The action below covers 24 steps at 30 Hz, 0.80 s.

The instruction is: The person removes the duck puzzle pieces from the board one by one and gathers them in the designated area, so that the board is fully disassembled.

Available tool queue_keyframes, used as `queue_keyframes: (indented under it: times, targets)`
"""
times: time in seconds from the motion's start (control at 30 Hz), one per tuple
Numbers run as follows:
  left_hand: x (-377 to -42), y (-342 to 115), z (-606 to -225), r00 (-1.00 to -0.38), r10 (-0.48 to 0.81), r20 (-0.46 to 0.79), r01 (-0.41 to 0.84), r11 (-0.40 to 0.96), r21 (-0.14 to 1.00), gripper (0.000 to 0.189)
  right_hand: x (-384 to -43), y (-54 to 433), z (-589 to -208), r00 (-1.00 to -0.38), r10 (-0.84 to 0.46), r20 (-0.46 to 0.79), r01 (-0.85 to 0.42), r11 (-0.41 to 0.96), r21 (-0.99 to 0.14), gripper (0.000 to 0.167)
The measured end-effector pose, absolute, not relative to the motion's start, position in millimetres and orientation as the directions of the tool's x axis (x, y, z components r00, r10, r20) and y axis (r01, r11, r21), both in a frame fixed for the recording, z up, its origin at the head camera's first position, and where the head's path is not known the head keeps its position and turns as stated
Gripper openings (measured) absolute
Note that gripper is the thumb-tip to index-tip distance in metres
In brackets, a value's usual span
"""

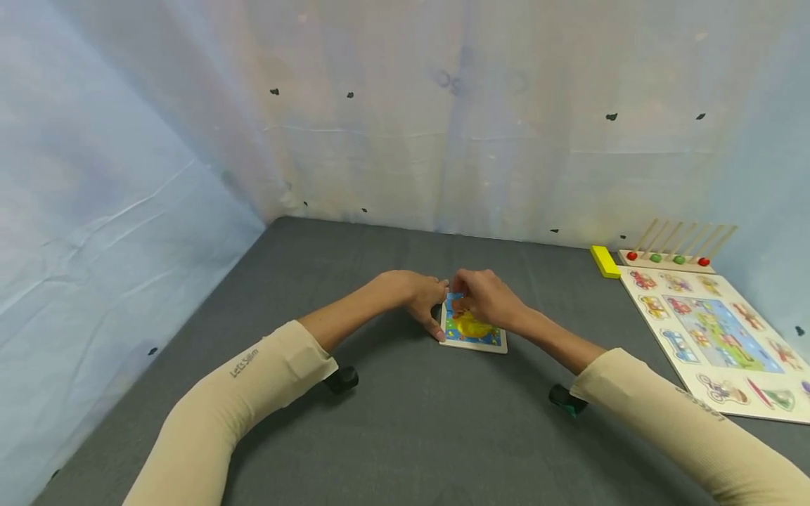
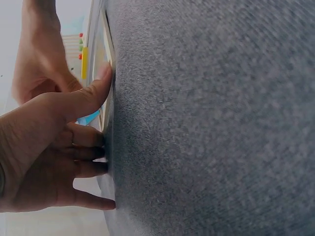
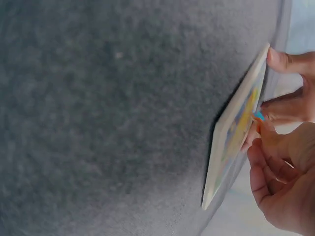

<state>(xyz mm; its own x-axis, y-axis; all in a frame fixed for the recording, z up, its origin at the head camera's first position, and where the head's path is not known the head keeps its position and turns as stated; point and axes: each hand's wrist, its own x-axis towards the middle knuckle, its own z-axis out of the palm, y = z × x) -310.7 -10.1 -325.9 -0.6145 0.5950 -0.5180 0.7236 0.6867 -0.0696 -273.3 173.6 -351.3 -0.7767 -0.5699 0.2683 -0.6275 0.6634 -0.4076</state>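
A small wooden picture puzzle [image 1: 473, 344] with a yellow bird-like figure on a blue ground lies flat on the dark cloth. My left hand [image 1: 418, 299] holds it at its left side, thumb at the near corner and fingers toward the far corner. In the left wrist view the other fingers of the left hand [image 2: 59, 152] reach down to the cloth. Over the picture, my right hand [image 1: 490, 301] pinches a small orange and blue puzzle piece [image 3: 259, 117] between thumb and finger. That piece is close to the board; whether it touches is unclear.
To the right lies a large white picture board [image 1: 677, 337]. Behind it stand a wooden peg rack [image 1: 671, 261] with red and green beads and a yellow block [image 1: 605, 261]. Pale sheeting [image 1: 405, 140] rises behind the table. Dark objects [image 1: 342, 379] sit under both wrists.
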Motion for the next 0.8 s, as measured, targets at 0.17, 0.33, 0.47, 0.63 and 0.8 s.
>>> queue_keyframes:
  times: [0.17, 0.33, 0.47, 0.63, 0.8]
  targets:
    - [-307, -8, -328, -0.615, 0.594, -0.519, 0.726, 0.684, -0.077, 0.110, -273, 190, -341, -0.813, -0.492, 0.311, -0.582, 0.679, -0.447, 0.011]
    - [-307, -9, -327, -0.619, 0.586, -0.524, 0.717, 0.693, -0.072, 0.110, -273, 224, -323, -0.869, -0.419, 0.264, -0.496, 0.741, -0.453, 0.009]
    - [-309, -10, -324, -0.615, 0.577, -0.538, 0.719, 0.691, -0.081, 0.111, -275, 252, -319, -0.915, -0.371, 0.159, -0.400, 0.778, -0.485, 0.011]
    - [-312, -9, -322, -0.607, 0.568, -0.555, 0.723, 0.685, -0.089, 0.115, -281, 274, -334, -0.938, -0.343, 0.040, -0.316, 0.806, -0.500, 0.015]
    - [-312, -4, -321, -0.608, 0.554, -0.570, 0.718, 0.689, -0.097, 0.118, -282, 281, -343, -0.929, -0.368, 0.037, -0.347, 0.834, -0.428, 0.010]
